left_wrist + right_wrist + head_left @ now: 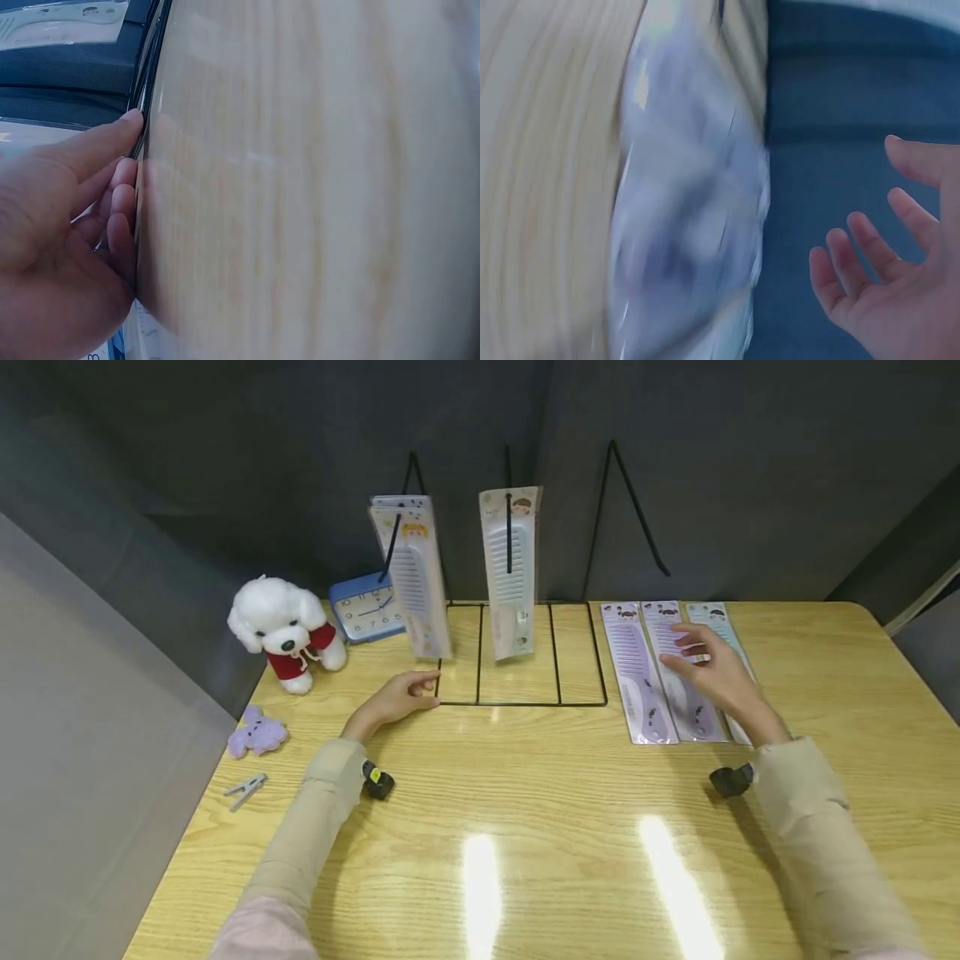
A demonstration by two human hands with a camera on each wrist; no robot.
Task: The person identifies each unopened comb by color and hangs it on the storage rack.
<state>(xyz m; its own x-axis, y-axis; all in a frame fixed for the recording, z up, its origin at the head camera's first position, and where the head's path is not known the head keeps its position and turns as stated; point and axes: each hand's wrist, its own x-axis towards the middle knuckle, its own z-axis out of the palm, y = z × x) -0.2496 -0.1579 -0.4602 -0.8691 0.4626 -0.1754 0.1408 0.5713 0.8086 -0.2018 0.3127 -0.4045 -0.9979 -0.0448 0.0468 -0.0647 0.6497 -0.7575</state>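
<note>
A black wire display rack [521,703] stands on the table with upright hooks. At its front left corner my left hand [397,697] pinches the base wire between thumb and fingers; the left wrist view has this hand [67,202] against the wire. Packaged combs [408,577] hang on the left hook, and another packaged comb [512,572] hangs on the middle one. The right hook [637,506] is bare. My right hand [716,677] hovers with parted, slightly bent fingers over flat packaged combs, a purple one [637,672] among them. In the right wrist view this hand [900,262] holds nothing.
Left of the rack, a blue alarm clock [367,607] sits partly behind the hanging combs. A white plush dog [281,631] in red, a small purple plush toy [257,732] and a grey clothespin [246,791] lie along the left side. A dark curtain [300,460] backs the table.
</note>
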